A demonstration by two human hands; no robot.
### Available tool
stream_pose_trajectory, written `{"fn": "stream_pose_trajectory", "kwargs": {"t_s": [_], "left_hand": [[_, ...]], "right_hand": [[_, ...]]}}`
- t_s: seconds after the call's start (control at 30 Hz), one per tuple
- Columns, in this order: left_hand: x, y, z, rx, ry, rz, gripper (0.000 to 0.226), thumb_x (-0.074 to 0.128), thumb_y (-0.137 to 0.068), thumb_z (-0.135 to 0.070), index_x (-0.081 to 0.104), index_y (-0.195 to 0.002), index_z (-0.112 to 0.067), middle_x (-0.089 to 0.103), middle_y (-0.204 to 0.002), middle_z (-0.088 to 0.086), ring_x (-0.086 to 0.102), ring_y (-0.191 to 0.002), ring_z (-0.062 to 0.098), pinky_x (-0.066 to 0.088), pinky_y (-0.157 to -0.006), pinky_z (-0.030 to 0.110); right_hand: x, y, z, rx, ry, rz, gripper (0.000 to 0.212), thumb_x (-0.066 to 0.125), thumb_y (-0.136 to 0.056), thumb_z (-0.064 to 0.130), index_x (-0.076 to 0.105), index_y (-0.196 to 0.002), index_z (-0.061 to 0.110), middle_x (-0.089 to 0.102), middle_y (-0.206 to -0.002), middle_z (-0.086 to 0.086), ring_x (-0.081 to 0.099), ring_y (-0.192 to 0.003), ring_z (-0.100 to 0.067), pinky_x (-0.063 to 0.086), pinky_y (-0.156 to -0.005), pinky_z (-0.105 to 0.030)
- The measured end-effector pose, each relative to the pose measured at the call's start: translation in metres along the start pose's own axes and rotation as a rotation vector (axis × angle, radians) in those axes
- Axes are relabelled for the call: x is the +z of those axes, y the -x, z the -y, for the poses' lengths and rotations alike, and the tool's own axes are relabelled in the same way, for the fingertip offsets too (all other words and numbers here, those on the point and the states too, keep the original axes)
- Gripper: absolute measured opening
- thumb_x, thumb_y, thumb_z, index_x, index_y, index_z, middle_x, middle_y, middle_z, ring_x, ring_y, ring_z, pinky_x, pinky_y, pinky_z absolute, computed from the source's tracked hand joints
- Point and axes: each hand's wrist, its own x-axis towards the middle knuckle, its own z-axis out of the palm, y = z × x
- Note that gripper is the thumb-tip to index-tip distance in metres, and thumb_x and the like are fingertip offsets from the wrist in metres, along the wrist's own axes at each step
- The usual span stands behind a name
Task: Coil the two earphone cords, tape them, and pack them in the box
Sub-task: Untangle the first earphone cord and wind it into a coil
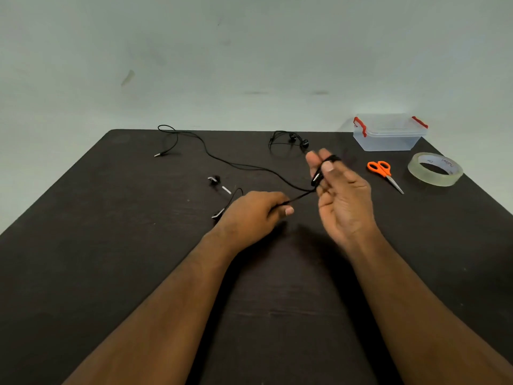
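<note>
A black earphone cord (236,163) runs across the dark table (111,245) from a plug at the far left to my hands. My right hand (344,201) is raised at centre, thumb pinning black cord loops wound round its fingers. My left hand (255,215) pinches the same cord close by, and the stretch between the hands is taut. Earbuds (215,180) lie loose just left of my left hand. A second black earphone set (288,140) lies tangled near the far edge. The clear plastic box (388,134) with red clips stands at the far right, lid on.
Orange-handled scissors (384,173) lie right of my right hand. A roll of clear tape (434,169) sits beyond them near the table's right edge. A pale wall rises behind the table.
</note>
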Motion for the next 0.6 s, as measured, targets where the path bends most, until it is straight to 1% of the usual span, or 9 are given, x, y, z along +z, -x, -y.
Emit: {"fn": "stream_pose_trajectory", "kwargs": {"t_s": [0.07, 0.13, 0.23, 0.27, 0.33, 0.4, 0.43, 0.53, 0.6], "left_hand": [[-0.001, -0.002, 0.004, 0.007, -0.068, -0.044, 0.022, 0.055, -0.093, -0.034, 0.064, -0.109, -0.02, 0.071, -0.098, 0.0, 0.064, -0.093, 0.022, 0.051, -0.079, 0.039], [-0.004, -0.003, 0.007, 0.004, -0.125, -0.072, 0.022, 0.055, -0.092, -0.032, 0.065, -0.105, -0.017, 0.07, -0.097, 0.003, 0.064, -0.092, 0.026, 0.051, -0.078, 0.042], [-0.009, -0.005, 0.01, 0.006, -0.198, -0.12, 0.023, 0.052, -0.094, -0.033, 0.065, -0.101, -0.017, 0.069, -0.095, 0.002, 0.064, -0.091, 0.026, 0.049, -0.079, 0.045], [-0.013, -0.004, 0.01, 0.009, -0.208, -0.148, 0.022, 0.053, -0.094, -0.032, 0.066, -0.101, -0.017, 0.069, -0.094, 0.002, 0.063, -0.09, 0.026, 0.049, -0.08, 0.046], [-0.019, -0.003, 0.012, 0.041, -0.197, -0.233, 0.02, 0.055, -0.094, -0.03, 0.069, -0.097, -0.015, 0.067, -0.087, 0.003, 0.062, -0.082, 0.025, 0.049, -0.076, 0.047], [-0.024, 0.0, 0.012, 0.108, -0.17, -0.31, 0.023, 0.054, -0.094, -0.031, 0.069, -0.094, -0.013, 0.065, -0.08, 0.002, 0.061, -0.074, 0.023, 0.05, -0.069, 0.046], [-0.025, 0.001, 0.011, 0.142, -0.165, -0.342, 0.026, 0.052, -0.094, -0.032, 0.069, -0.093, -0.012, 0.064, -0.079, 0.002, 0.06, -0.073, 0.023, 0.05, -0.066, 0.045], [-0.022, 0.001, 0.006, 0.221, -0.189, -0.427, 0.028, 0.047, -0.094, -0.028, 0.067, -0.091, -0.009, 0.064, -0.079, 0.003, 0.059, -0.071, 0.022, 0.049, -0.064, 0.041], [-0.023, 0.002, 0.006, 0.241, -0.179, -0.488, 0.025, 0.048, -0.094, -0.023, 0.067, -0.09, -0.008, 0.063, -0.078, 0.003, 0.058, -0.071, 0.02, 0.048, -0.065, 0.035]], "right_hand": [[-0.004, 0.001, -0.006, -0.169, 0.532, 0.082, 0.021, 0.061, -0.087, -0.004, 0.068, -0.106, -0.002, 0.069, -0.109, -0.012, 0.064, -0.106, -0.005, 0.045, -0.099, -0.023], [-0.01, 0.0, -0.015, -0.279, 0.973, 0.268, 0.023, 0.063, -0.087, -0.001, 0.069, -0.11, 0.0, 0.068, -0.111, -0.004, 0.057, -0.11, 0.004, 0.038, -0.107, -0.025], [-0.019, -0.005, -0.019, -0.373, 1.326, 0.409, 0.015, 0.066, -0.086, 0.006, 0.074, -0.098, 0.004, 0.071, -0.108, 0.0, 0.05, -0.111, 0.008, 0.039, -0.107, -0.033], [-0.02, -0.006, -0.018, -0.384, 1.372, 0.424, 0.012, 0.067, -0.086, 0.007, 0.074, -0.095, 0.004, 0.072, -0.107, -0.001, 0.052, -0.108, 0.007, 0.042, -0.104, -0.033], [-0.017, -0.005, -0.014, -0.372, 1.427, 0.431, 0.015, 0.067, -0.087, 0.01, 0.074, -0.098, 0.004, 0.073, -0.105, -0.003, 0.061, -0.1, -0.003, 0.042, -0.097, -0.022], [-0.013, -0.003, -0.013, -0.358, 1.461, 0.404, 0.019, 0.065, -0.088, 0.013, 0.073, -0.104, 0.007, 0.074, -0.101, -0.003, 0.067, -0.09, -0.012, 0.044, -0.083, -0.013], [-0.01, -0.002, -0.013, -0.352, 1.468, 0.386, 0.019, 0.065, -0.089, 0.015, 0.073, -0.104, 0.008, 0.075, -0.096, -0.003, 0.068, -0.084, -0.013, 0.046, -0.076, -0.015], [-0.006, 0.0, -0.015, -0.242, 1.38, 0.378, 0.013, 0.065, -0.089, 0.017, 0.073, -0.082, 0.009, 0.068, -0.067, 0.003, 0.058, -0.058, -0.011, 0.041, -0.055, -0.021], [-0.002, 0.003, -0.014, -0.037, 1.197, 0.401, 0.021, 0.065, -0.089, 0.017, 0.068, -0.071, 0.006, 0.059, -0.058, 0.005, 0.05, -0.052, -0.009, 0.038, -0.052, -0.02]]}}
